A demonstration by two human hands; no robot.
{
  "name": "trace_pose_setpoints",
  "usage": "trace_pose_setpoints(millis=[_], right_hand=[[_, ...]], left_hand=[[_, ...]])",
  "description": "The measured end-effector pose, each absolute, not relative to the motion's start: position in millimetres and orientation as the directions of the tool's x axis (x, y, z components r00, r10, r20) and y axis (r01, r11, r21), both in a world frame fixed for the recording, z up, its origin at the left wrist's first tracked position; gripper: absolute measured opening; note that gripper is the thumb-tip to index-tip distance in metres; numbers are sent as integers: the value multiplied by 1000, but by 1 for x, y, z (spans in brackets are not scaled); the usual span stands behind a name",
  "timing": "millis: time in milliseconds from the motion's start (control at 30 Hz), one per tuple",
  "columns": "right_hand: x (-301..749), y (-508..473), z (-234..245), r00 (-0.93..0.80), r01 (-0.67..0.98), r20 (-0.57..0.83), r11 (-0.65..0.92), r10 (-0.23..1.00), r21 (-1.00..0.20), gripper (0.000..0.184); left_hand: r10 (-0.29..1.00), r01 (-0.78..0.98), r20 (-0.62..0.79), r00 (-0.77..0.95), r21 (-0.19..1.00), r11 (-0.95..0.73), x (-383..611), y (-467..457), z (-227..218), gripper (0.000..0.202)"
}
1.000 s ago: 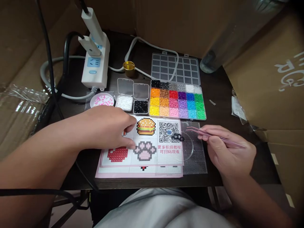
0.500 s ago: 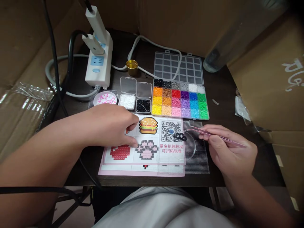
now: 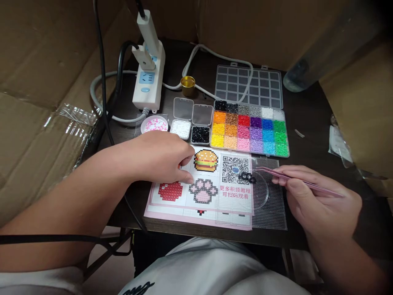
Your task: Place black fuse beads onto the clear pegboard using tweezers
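My right hand (image 3: 322, 196) is closed round a pair of pink tweezers (image 3: 307, 183). The slim tips point left, above a clear pegboard (image 3: 273, 213) and just right of a small cluster of black beads (image 3: 246, 177). My left hand (image 3: 162, 153) lies over a printed pattern sheet (image 3: 225, 203), index finger bent and thumb apart from it; its other fingers are hidden underneath. Beside that thumb shows a paw print (image 3: 203, 191), with a burger picture (image 3: 205, 160) above it. Part of the pegboard overlaps the sheet's QR code (image 3: 229, 170).
Behind the sheet stand a multi-coloured bead box (image 3: 250, 133), small open boxes of white beads (image 3: 180, 129) and black beads (image 3: 200, 135), and a dish of pink beads (image 3: 154, 124). A gold cup (image 3: 188, 85), power strip (image 3: 150, 84), cables and cardboard walls (image 3: 61, 135) surround them.
The whole view has shifted, so everything appears further right. My left hand stays over the sheet, and the tweezers remain near the black bead cluster in my right hand.
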State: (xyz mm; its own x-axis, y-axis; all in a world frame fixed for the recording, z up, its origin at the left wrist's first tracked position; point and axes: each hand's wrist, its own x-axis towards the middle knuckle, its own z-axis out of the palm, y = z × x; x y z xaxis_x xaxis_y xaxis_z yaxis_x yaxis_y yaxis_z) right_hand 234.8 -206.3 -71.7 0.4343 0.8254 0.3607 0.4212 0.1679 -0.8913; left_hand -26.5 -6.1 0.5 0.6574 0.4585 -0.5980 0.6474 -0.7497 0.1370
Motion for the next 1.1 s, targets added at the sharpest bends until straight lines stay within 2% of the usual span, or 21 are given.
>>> trace_pose_setpoints(millis=[667,1100], right_hand=[[237,-209,-73,400,403,310,138,862,-905,20],[239,-205,-71,343,445,356,184,869,-877,23]], left_hand=[[470,665,-596,651,148,-732,-25,-7,0,39],[486,668,-595,641,120,-735,-26,-5,-6,40]])
